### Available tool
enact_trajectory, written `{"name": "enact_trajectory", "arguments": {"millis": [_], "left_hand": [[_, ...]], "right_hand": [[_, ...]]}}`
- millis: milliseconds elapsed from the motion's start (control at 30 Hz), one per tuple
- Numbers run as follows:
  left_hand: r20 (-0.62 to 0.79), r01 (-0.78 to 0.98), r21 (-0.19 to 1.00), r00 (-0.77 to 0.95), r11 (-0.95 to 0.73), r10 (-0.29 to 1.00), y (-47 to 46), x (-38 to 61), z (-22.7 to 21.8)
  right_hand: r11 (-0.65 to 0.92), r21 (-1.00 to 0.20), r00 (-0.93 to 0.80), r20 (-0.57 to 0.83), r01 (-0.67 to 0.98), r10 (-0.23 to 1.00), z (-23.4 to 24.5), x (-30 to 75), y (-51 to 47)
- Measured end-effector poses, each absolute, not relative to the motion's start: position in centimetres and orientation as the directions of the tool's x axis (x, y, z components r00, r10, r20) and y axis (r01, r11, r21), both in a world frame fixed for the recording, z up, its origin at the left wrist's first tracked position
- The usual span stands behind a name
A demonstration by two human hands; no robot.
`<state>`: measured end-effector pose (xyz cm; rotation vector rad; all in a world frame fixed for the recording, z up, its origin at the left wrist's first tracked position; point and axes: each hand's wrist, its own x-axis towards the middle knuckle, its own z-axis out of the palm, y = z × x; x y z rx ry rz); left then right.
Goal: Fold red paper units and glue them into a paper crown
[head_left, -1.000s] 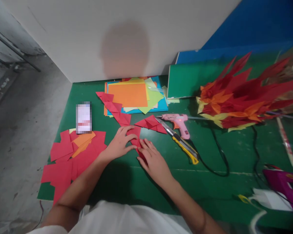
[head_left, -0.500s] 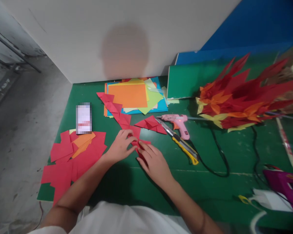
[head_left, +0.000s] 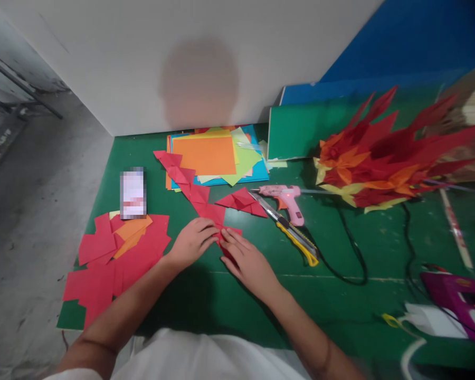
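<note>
A small folded piece of red paper [head_left: 228, 255] lies under my two hands on the green table. My left hand [head_left: 193, 241] has its fingers bent and pressed together at the paper's upper left edge. From the other side, my right hand [head_left: 250, 263] holds the paper between its fingers and thumb; much of the piece is covered. Just beyond my fingers, a row of folded red paper pieces [head_left: 184, 182] runs up to the left. Another folded red piece [head_left: 243, 202] lies to the right, its tip near a yellow utility knife [head_left: 296, 241].
Behind the knife lies a pink glue gun [head_left: 287, 198] with a black cord. Coloured sheets [head_left: 206, 157] are stacked at the back. Red paper cutouts [head_left: 142, 258] and a phone [head_left: 133, 194] lie left. A red-orange paper flame-like piece [head_left: 374, 158] and a purple device [head_left: 453, 301] sit right.
My left fingers have lowered and flattened against the red paper, drawing closer to my right hand. The right hand stays at the paper. The view has shifted slightly.
</note>
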<state>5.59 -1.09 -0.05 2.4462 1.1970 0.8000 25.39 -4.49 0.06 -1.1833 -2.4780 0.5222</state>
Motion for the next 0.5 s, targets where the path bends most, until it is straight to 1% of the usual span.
{"name": "enact_trajectory", "arguments": {"millis": [167, 367, 433, 500], "left_hand": [[0.334, 0.636, 0.471, 0.513, -0.612, 0.791, -1.11, 5.59, 0.02], [0.300, 0.641, 0.460, 0.538, -0.614, 0.787, -1.35, 5.64, 0.25], [0.307, 0.648, 0.454, 0.531, -0.612, 0.790, -1.48, 5.69, 0.12], [0.318, 0.657, 0.447, 0.518, -0.608, 0.794, -1.61, 5.76, -0.07]], "right_hand": [[0.596, -0.467, -0.610, 0.142, 0.653, 0.780, 0.13, 25.55, -4.15], [0.592, -0.509, -0.618, 0.140, 0.625, 0.773, 0.42, 25.91, -3.86], [0.578, -0.526, -0.599, 0.153, 0.624, 0.786, 0.36, 26.04, -3.84], [0.561, -0.514, -0.561, 0.175, 0.649, 0.809, 0.13, 26.15, -3.84]]}}
